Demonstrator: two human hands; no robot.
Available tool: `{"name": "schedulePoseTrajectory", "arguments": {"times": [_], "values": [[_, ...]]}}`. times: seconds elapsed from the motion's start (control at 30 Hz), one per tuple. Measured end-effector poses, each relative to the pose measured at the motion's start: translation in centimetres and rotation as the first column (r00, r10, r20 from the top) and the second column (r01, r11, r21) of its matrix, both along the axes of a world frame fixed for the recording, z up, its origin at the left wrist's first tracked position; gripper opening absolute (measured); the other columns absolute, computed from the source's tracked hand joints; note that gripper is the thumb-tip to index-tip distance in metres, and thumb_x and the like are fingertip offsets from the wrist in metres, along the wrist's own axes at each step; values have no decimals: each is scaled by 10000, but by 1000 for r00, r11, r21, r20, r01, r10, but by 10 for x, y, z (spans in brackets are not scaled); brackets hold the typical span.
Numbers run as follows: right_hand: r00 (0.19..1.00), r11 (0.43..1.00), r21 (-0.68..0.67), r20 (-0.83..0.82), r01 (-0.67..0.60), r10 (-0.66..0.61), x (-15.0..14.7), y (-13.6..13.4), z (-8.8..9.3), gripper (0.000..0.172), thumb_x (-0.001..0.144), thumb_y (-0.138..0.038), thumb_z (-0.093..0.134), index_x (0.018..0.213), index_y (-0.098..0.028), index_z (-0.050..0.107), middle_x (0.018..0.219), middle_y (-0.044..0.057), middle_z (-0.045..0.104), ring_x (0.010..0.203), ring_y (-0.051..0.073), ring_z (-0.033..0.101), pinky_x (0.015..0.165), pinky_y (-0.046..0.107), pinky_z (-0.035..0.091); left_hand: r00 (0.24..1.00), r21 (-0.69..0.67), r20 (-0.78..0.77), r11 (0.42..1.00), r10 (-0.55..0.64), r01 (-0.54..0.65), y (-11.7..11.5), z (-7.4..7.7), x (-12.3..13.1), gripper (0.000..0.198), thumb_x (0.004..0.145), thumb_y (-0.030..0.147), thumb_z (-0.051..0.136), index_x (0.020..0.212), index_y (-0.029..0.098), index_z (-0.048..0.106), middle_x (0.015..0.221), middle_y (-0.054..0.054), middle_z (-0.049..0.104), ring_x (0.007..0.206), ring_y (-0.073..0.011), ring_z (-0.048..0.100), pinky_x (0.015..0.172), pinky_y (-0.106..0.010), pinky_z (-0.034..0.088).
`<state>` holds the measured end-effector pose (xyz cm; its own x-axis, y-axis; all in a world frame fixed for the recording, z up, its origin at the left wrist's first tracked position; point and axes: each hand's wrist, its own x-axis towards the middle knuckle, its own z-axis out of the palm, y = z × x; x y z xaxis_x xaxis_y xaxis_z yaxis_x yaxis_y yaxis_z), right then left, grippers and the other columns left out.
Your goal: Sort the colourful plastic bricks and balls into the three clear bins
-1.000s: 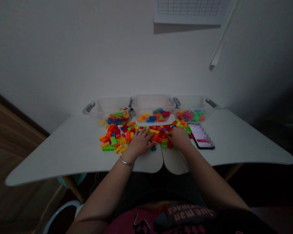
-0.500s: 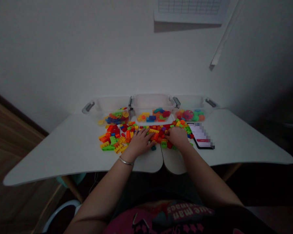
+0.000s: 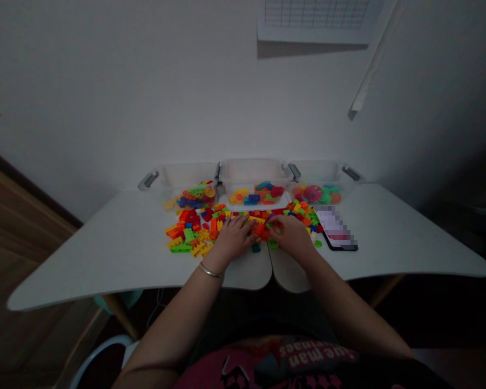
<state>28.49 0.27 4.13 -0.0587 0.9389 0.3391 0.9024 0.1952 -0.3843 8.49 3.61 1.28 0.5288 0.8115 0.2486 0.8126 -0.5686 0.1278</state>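
Observation:
Colourful toy building bricks [image 3: 202, 235] lie in a loose heap across the middle of the white table. My left hand [image 3: 234, 237] rests palm down on the heap, fingers spread over red, orange and yellow bricks. It wears a silver bangle [image 3: 209, 270] at the wrist. Just to its right, my right hand [image 3: 291, 236] is closed, with thumb and forefinger drawn together low over the bricks. A bit of green shows by its fingertips, but what it pinches is too small to make out. A dark teal brick [image 3: 256, 248] lies below the left fingertips.
Behind the heap stand three clear plastic boxes: a left box [image 3: 186, 175], a middle box [image 3: 255, 170] and a right box [image 3: 316, 173], each partly filled with coloured pieces. A phone [image 3: 336, 228] lies at right. The table [image 3: 105, 248] has a seam ending in a front notch.
My right hand has drawn slightly back and turned, its thumb and forefinger now showing in a pinch. My left hand stays spread on the bricks. The whole view has shifted slightly.

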Motion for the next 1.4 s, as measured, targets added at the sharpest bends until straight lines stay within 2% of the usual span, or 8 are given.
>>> {"name": "schedulePoseTrajectory", "arguments": {"times": [0.23, 0.33, 0.43, 0.67, 0.93, 1.07, 1.2, 1.4], "values": [[991, 984, 139, 84, -113, 102, -16, -15, -18, 165, 879, -222, 598, 1010, -171, 684, 980, 83, 723, 955, 254, 626, 867, 361, 442, 989, 109, 101, 990, -105, 94, -4, 15, -1, 313, 973, 391, 475, 1178, 254, 668, 1222, -60, 686, 1196, -252, 562, 1173, -555, 236], [991, 971, 203, 60, -126, 117, -17, -15, -21, 168, 882, -221, 599, 1020, -177, 685, 1007, 84, 727, 964, 254, 629, 882, 369, 440, 973, 114, 168, 983, -160, 142, -5, 20, 2, 258, 944, 365, 529, 1083, 222, 694, 1063, -62, 721, 1074, -238, 602, 1113, -498, 342], [989, 961, 234, 44, -148, 142, -17, -14, -23, 174, 875, -205, 597, 1025, -184, 683, 1034, 88, 731, 986, 257, 633, 904, 381, 439, 941, 43, 290, 985, -174, 169, -3, 20, 5, 194, 907, 306, 573, 1025, 210, 693, 983, -62, 719, 999, -224, 621, 958, -413, 473], [964, 924, 279, 24, -262, 266, -13, -13, -22, 190, 892, -186, 571, 1048, -199, 680, 1073, 86, 727, 1027, 238, 635, 935, 381, 462, 805, -134, 584, 967, -101, 218, 2, 19, -2, 87, 835, 249, 622, 896, 202, 664, 879, -34, 700, 849, -173, 645, 806, -327, 530], [992, 940, 318, 59, -126, 113, 42, -16, -28, 209, 907, -234, 535, 1014, -204, 712, 1098, 87, 719, 1029, 250, 622, 941, 409, 457, 369, -2, 928, 990, 53, -139, 31, 56, -58, 177, 788, 322, 644, 885, 210, 548, 792, 7, 604, 699, -125, 600, 677, -263, 518], [996, 939, 336, 69, -68, 48, 58, -17, -37, 206, 898, -237, 537, 987, -198, 718, 1073, 89, 724, 1029, 263, 618, 946, 422, 451, 298, 62, 954, 945, 39, -320, 51, 85, -82, 144, 757, 237, 617, 875, 196, 547, 780, 19, 574, 686, -105, 584, 674, -236, 496], [997, 943, 326, 47, -67, 54, 58, -17, -43, 215, 909, -245, 517, 970, -212, 720, 1042, 80, 727, 1021, 253, 620, 950, 423, 450, 362, 69, 927, 901, 101, -428, 68, 99, -94, 132, 765, 215, 592, 886, 193, 544, 859, -1, 601, 744, -118, 610, 717, -256, 505], [997, 937, 341, 20, -74, 72, 56, -14, -46, 220, 909, -247, 510, 952, -211, 723, 1022, 80, 732, 1001, 249, 625, 939, 426, 457, 797, 233, 499, 834, 339, -501, 74, 95, -102, 184, 830, 202, 507, 927, 190, 663, 1028, -84, 660, 947, -225, 625, 837, -356, 491]]}}
